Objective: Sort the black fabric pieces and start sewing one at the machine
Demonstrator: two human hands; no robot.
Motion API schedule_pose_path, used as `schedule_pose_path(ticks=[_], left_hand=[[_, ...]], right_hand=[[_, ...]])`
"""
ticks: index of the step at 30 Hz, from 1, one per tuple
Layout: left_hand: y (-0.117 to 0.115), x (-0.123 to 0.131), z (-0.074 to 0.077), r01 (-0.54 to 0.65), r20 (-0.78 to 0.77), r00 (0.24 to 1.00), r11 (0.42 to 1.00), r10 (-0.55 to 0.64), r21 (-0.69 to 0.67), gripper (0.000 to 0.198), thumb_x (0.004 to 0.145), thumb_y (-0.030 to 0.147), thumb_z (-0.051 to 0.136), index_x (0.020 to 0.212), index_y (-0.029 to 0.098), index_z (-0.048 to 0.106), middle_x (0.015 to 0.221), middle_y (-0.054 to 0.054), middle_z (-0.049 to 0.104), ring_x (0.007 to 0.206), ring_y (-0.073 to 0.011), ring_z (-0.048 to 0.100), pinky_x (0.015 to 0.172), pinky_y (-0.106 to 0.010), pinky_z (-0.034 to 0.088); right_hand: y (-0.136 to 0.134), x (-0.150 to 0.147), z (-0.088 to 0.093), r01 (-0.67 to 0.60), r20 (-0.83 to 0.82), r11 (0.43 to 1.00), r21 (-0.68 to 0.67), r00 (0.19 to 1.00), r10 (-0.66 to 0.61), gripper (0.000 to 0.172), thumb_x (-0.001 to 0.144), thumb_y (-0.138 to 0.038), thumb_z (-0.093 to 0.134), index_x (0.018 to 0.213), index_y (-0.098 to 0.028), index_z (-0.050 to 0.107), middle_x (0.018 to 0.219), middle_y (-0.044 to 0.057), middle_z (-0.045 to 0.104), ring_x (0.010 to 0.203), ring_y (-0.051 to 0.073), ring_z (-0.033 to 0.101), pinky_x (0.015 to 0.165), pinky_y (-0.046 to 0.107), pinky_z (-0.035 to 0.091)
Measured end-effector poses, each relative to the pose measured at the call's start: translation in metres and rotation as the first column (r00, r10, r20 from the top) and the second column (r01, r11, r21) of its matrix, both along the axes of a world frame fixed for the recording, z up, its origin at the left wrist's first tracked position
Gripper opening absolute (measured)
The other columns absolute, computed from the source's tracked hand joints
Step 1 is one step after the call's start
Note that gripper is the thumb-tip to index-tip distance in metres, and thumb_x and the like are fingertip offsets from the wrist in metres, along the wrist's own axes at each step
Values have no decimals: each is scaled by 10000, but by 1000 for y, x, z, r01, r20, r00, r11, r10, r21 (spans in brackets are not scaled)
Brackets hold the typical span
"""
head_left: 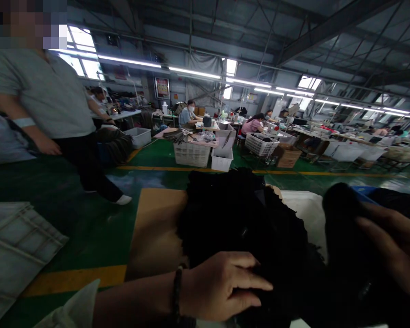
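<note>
A big heap of black fabric pieces (pixel 239 214) lies in front of me on a brown cardboard sheet (pixel 153 228). Its folds are too dark to make out singly. My left hand (pixel 225 287), with a dark bracelet at the wrist, rests palm down on the near side of the heap, fingers stretched out and slightly apart. At the right, my right hand (pixel 392 246) is closed around a black fabric piece (pixel 343 223) with a rounded top end, held upright beside the heap. The lower part of that piece merges with the dark cloth below.
A white bin (pixel 304 200) and a blue container (pixel 365 193) stand behind my right hand. A white crate (pixel 17 250) is on the floor at left. A person in a grey shirt (pixel 58 95) walks nearby. Farther off, several people sit at sewing tables among crates (pixel 191 155).
</note>
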State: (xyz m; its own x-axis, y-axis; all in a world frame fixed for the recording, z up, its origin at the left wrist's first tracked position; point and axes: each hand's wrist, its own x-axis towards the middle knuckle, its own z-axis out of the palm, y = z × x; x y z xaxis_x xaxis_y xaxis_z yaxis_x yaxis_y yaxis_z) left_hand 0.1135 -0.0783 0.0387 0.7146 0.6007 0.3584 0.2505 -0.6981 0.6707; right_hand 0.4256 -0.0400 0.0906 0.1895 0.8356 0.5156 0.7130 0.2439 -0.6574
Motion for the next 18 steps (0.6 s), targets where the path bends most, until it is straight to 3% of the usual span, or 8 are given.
schedule_pose_path(ticks=[2,5,11,14,18], left_hand=[[1,-5,-14,-108,-52,993,994,106,-24,313,782,235,574,1092,207,601,917,-72,590,812,-160,576,715,-217,470],[7,-22,-44,-264,-171,952,964,255,-30,314,784,180,536,1089,222,598,904,-55,588,803,-154,579,725,-225,471],[16,-57,-116,-558,-348,784,829,514,-33,337,810,181,436,1114,239,569,1130,-52,566,961,-177,573,849,-294,466],[21,-67,-140,-572,-359,759,820,544,34,360,837,218,389,1166,229,533,1215,-80,520,1027,-202,548,891,-331,454],[24,-79,-157,-560,-339,755,821,562,114,404,810,170,388,1199,191,496,1232,-120,501,1038,-220,540,885,-367,462]], right_hand=[[22,-20,0,-173,212,980,-96,959,190,326,658,-442,586,963,-326,601,877,40,655,718,235,609,617,370,468],[66,-54,-29,-351,282,925,-147,881,379,247,752,-383,473,909,-256,615,864,41,664,788,236,617,719,378,473],[133,-105,-110,-371,303,910,-185,860,412,207,856,-276,431,919,-174,600,871,37,646,808,159,607,757,326,474],[150,-118,-126,-299,327,937,-181,880,344,214,874,-321,470,931,-143,573,911,36,609,813,139,584,748,336,472],[161,-128,-131,-160,380,976,-147,902,205,202,865,-334,481,918,-157,562,889,23,583,758,127,559,690,307,461]])
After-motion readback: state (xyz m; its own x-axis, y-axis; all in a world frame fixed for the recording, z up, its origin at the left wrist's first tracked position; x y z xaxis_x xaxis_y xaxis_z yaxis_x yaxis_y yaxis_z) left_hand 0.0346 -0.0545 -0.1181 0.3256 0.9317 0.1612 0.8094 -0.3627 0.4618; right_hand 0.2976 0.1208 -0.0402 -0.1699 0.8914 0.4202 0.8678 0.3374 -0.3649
